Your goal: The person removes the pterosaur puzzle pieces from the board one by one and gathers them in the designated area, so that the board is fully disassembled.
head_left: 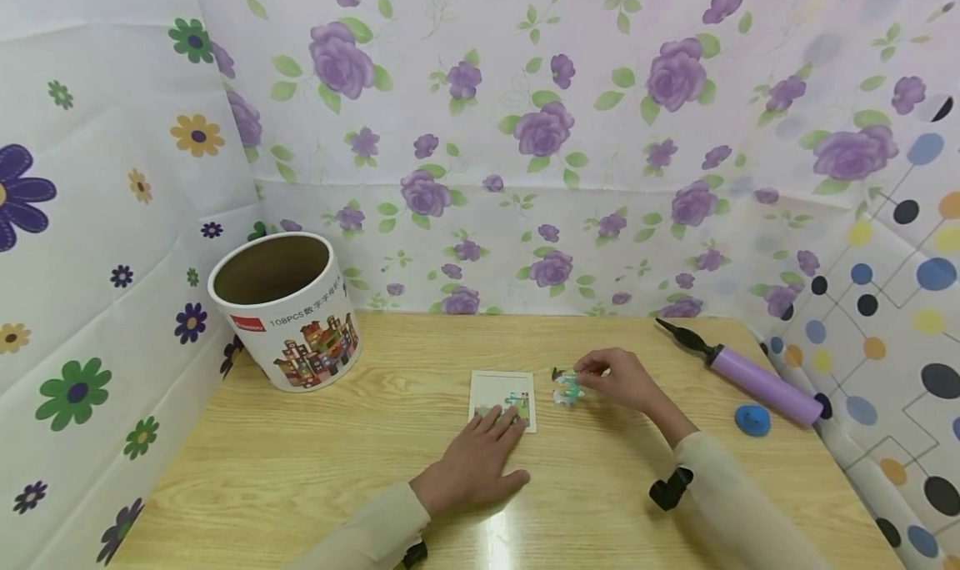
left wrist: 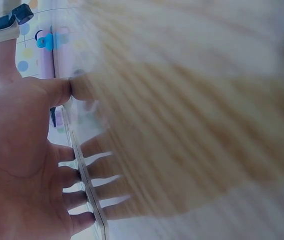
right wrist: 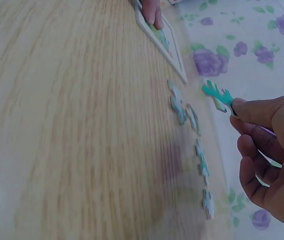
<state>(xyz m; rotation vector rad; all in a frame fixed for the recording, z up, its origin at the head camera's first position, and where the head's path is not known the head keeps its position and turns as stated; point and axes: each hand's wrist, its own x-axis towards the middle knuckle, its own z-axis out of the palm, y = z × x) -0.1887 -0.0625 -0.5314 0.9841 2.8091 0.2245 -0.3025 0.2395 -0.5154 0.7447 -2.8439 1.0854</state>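
Observation:
A white square puzzle tray (head_left: 491, 386) lies on the table with several jigsaw pieces fitted near its lower right. My left hand (head_left: 480, 466) rests on the tray's lower edge, its fingers extended and spread over some of the pieces. In the left wrist view the fingertips of that hand (left wrist: 21, 155) touch the tray edge. To the right of the tray, my right hand (head_left: 618, 378) pinches a teal jigsaw piece (right wrist: 216, 94) between thumb and forefinger, raised above the table. Several loose jigsaw pieces (right wrist: 203, 162) lie in a row beside it.
A large white printed bucket (head_left: 288, 320) stands at the back left of the wooden table (head_left: 360, 437). At the right lie a purple hand pump (head_left: 765, 385) with a black nozzle and a small blue object (head_left: 752, 420). Floral cloth (head_left: 480, 137) hangs behind.

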